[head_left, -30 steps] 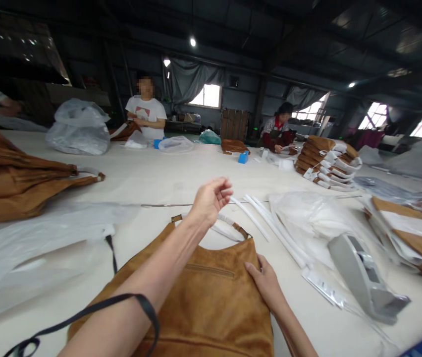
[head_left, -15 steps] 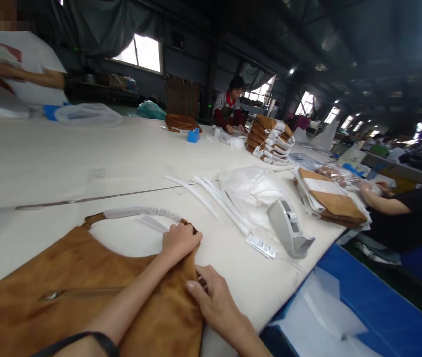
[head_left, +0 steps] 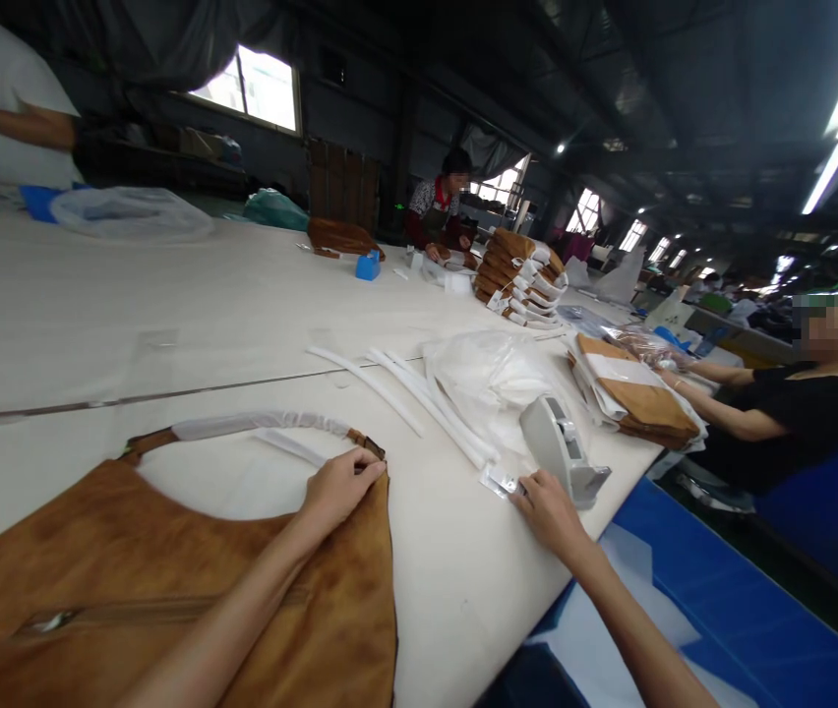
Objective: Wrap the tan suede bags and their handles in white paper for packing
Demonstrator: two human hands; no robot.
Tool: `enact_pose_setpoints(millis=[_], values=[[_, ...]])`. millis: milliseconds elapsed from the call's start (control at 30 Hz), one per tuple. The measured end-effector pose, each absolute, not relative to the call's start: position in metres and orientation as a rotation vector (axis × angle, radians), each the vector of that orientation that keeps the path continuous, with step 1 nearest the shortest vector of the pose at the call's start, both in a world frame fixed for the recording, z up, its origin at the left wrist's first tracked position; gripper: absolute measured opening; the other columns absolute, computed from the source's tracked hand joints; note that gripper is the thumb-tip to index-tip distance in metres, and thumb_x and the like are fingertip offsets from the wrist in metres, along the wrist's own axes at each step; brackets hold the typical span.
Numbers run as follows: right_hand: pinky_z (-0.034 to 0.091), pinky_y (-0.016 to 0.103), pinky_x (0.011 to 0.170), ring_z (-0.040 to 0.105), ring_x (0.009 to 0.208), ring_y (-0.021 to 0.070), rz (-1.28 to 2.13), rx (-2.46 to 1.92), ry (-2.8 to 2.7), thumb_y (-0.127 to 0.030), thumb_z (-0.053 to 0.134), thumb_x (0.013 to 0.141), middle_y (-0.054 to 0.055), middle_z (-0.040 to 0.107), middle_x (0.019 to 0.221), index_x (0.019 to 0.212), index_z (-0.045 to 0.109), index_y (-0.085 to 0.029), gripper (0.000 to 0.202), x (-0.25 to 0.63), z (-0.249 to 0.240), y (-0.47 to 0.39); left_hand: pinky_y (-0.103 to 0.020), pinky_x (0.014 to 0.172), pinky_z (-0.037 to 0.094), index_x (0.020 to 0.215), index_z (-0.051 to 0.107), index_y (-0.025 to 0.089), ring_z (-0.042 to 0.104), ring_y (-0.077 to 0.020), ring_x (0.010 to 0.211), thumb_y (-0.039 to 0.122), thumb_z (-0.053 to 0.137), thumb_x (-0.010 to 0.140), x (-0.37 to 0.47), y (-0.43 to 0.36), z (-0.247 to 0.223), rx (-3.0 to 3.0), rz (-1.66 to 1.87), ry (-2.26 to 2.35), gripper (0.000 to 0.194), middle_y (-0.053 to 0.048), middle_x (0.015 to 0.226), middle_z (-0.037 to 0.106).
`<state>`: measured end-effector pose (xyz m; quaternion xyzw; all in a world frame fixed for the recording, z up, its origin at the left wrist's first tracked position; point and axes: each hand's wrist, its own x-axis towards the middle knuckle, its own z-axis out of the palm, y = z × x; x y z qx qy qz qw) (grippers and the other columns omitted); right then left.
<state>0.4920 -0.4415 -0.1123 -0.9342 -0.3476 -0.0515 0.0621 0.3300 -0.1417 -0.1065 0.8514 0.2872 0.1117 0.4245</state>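
Observation:
A brown handbag [head_left: 190,551] lies flat at the table's near left, its zip facing up. White wrapping covers most of its curved handle [head_left: 257,423]. My left hand [head_left: 337,487] is closed on the bag's upper right corner, just below the handle's end. Further right, my right hand [head_left: 553,513] reaches to a small clear packet [head_left: 499,481], fingertips closed at its edge. A grey tape dispenser [head_left: 559,447] stands right beside that hand. White foam strips [head_left: 434,403] end close to the packet.
Behind the dispenser lies a crumpled clear plastic bag [head_left: 493,369]. Folded brown bags [head_left: 632,388] are stacked at the right edge, near a person in black. Another brown stack [head_left: 514,275] stands farther back. Blue surface [head_left: 691,570] with white sheets sits below the table edge.
My right hand has left the handbag's side and moved right and away to the small packets. My left hand stays at the bag's corner. The view has shifted slightly.

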Motion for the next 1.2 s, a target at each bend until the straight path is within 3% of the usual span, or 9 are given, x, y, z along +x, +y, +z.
enact_pose_setpoints(millis=[100, 233, 333, 400, 533, 700, 800, 933, 1200], values=[[0.042, 0.028, 0.076, 0.059, 0.083, 0.0207, -0.110, -2.818, -1.174, -0.016, 0.055, 0.092, 0.008, 0.063, 0.084, 0.075, 0.063, -0.017, 0.019, 0.498, -0.098, -0.435, -0.033, 0.086, 0.048, 0.077, 0.067, 0.025, 0.067, -0.0257, 0.093, 0.044, 0.052, 0.073, 0.327, -0.140, -0.107, 2.051, 0.377, 0.675, 0.025, -0.001, 0.092, 0.075], [0.040, 0.029, 0.074, 0.058, 0.083, 0.0209, -0.180, -2.777, -1.211, -0.004, 0.049, 0.087, 0.008, 0.062, 0.081, 0.072, 0.060, -0.019, 0.024, 0.498, -0.064, -0.431, -0.038, 0.093, 0.047, 0.082, 0.066, 0.023, 0.065, -0.0278, 0.098, 0.048, 0.051, 0.073, 0.327, -0.138, -0.103, 1.918, 0.555, 0.647, 0.031, -0.005, 0.097, 0.074], [0.042, 0.030, 0.077, 0.058, 0.085, 0.0208, -0.289, -2.689, -1.199, -0.019, 0.043, 0.096, 0.007, 0.062, 0.083, 0.079, 0.061, -0.020, 0.024, 0.492, -0.033, -0.420, -0.039, 0.098, 0.047, 0.089, 0.066, 0.020, 0.064, -0.0278, 0.102, 0.051, 0.052, 0.073, 0.326, -0.139, -0.096, 1.804, 0.653, 0.598, 0.038, -0.008, 0.101, 0.073], [0.045, 0.029, 0.071, 0.057, 0.075, 0.0181, -0.239, -2.491, -1.107, -0.033, 0.042, 0.098, 0.003, 0.059, 0.077, 0.080, 0.059, -0.020, 0.028, 0.486, -0.015, -0.404, -0.038, 0.097, 0.049, 0.093, 0.067, 0.018, 0.065, -0.0269, 0.102, 0.054, 0.054, 0.074, 0.323, -0.142, -0.090, 1.746, 0.666, 0.534, 0.043, -0.009, 0.103, 0.073], [0.049, 0.026, 0.054, 0.056, 0.062, 0.0147, 0.196, -1.814, -0.827, -0.047, 0.057, 0.086, -0.002, 0.055, 0.066, 0.076, 0.055, -0.020, 0.029, 0.469, 0.009, -0.355, -0.037, 0.102, 0.048, 0.110, 0.068, 0.018, 0.061, -0.0275, 0.118, 0.055, 0.063, 0.080, 0.315, -0.153, -0.079, 1.453, 0.532, 0.321, 0.049, -0.012, 0.120, 0.070], [0.056, 0.026, 0.054, 0.065, 0.061, 0.0147, 0.478, -1.482, -0.726, -0.048, 0.066, 0.078, -0.003, 0.061, 0.066, 0.078, 0.050, -0.020, 0.032, 0.443, 0.016, -0.295, -0.039, 0.115, 0.035, 0.129, 0.059, 0.021, 0.048, -0.0274, 0.136, 0.055, 0.071, 0.080, 0.306, -0.161, -0.075, 1.244, 0.393, 0.145, 0.061, -0.015, 0.134, 0.062], [0.058, 0.026, 0.054, 0.068, 0.061, 0.0157, 0.505, -1.416, -0.676, -0.046, 0.067, 0.075, -0.003, 0.062, 0.065, 0.079, 0.049, -0.020, 0.032, 0.435, 0.012, -0.272, -0.040, 0.110, 0.039, 0.127, 0.057, 0.019, 0.055, -0.0297, 0.128, 0.053, 0.078, 0.072, 0.304, -0.160, -0.077, 1.244, 0.369, 0.141, 0.068, -0.017, 0.125, 0.067], [0.060, 0.028, 0.055, 0.070, 0.062, 0.0169, 0.499, -1.399, -0.567, -0.039, 0.068, 0.076, -0.002, 0.064, 0.068, 0.080, 0.049, -0.020, 0.027, 0.437, 0.007, -0.256, -0.039, 0.096, 0.047, 0.114, 0.057, 0.017, 0.069, -0.0265, 0.099, 0.048, 0.083, 0.068, 0.306, -0.158, -0.080, 1.261, 0.416, 0.223, 0.061, -0.014, 0.101, 0.075], [0.061, 0.030, 0.061, 0.071, 0.064, 0.0164, 0.494, -1.433, -0.488, -0.029, 0.062, 0.081, 0.000, 0.064, 0.071, 0.079, 0.048, -0.020, 0.018, 0.444, 0.006, -0.247, -0.030, 0.078, 0.050, 0.092, 0.061, 0.016, 0.069, -0.0206, 0.081, 0.049, 0.076, 0.074, 0.306, -0.158, -0.082, 1.260, 0.441, 0.280, 0.041, -0.011, 0.089, 0.076]])
